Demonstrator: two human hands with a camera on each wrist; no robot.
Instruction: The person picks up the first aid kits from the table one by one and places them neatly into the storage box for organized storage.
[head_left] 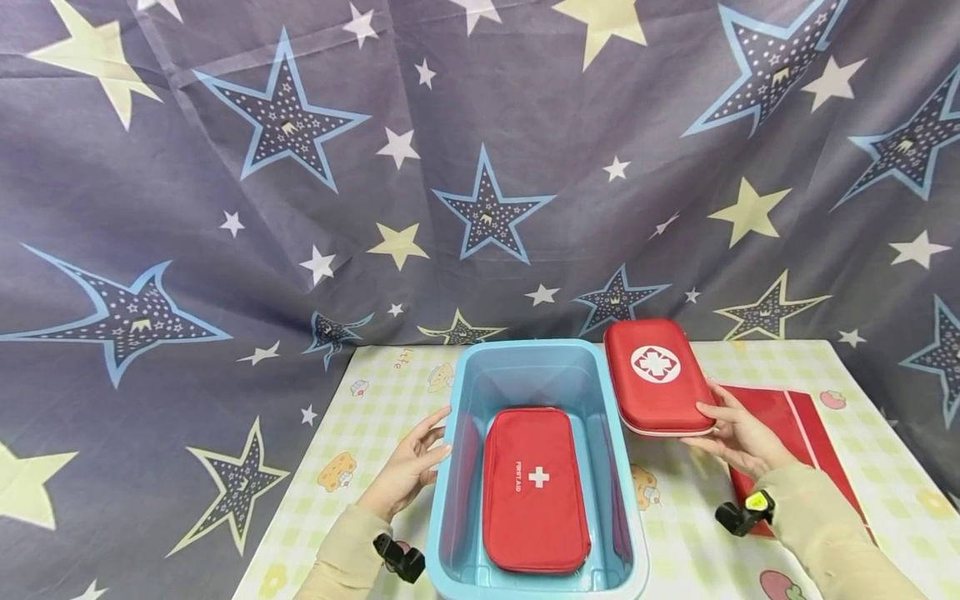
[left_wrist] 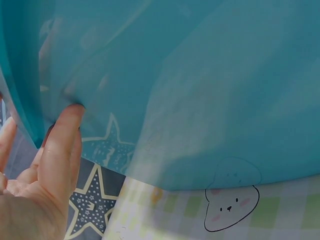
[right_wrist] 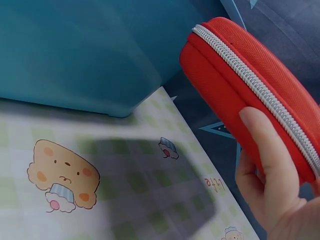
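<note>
My right hand (head_left: 742,433) grips a red zippered first-aid case (head_left: 656,375) by its near right corner. The case has a white cross emblem on top and is held above the table, just right of the blue bin (head_left: 630,500). In the right wrist view, its silver zipper (right_wrist: 260,90) runs along the side, with the thumb below it. My left hand (head_left: 405,467) rests against the bin's left outer wall; the left wrist view shows its fingers (left_wrist: 62,150) extended along the blue plastic. Inside the bin lies a flat red first-aid pouch (head_left: 536,517).
A red flat item (head_left: 787,425) with a pale stripe lies on the table at the right, partly behind the right forearm. A checked cartoon cloth (head_left: 375,417) covers the table. Behind it hangs a dark star-patterned curtain (head_left: 555,108). Both wrists wear small black cameras.
</note>
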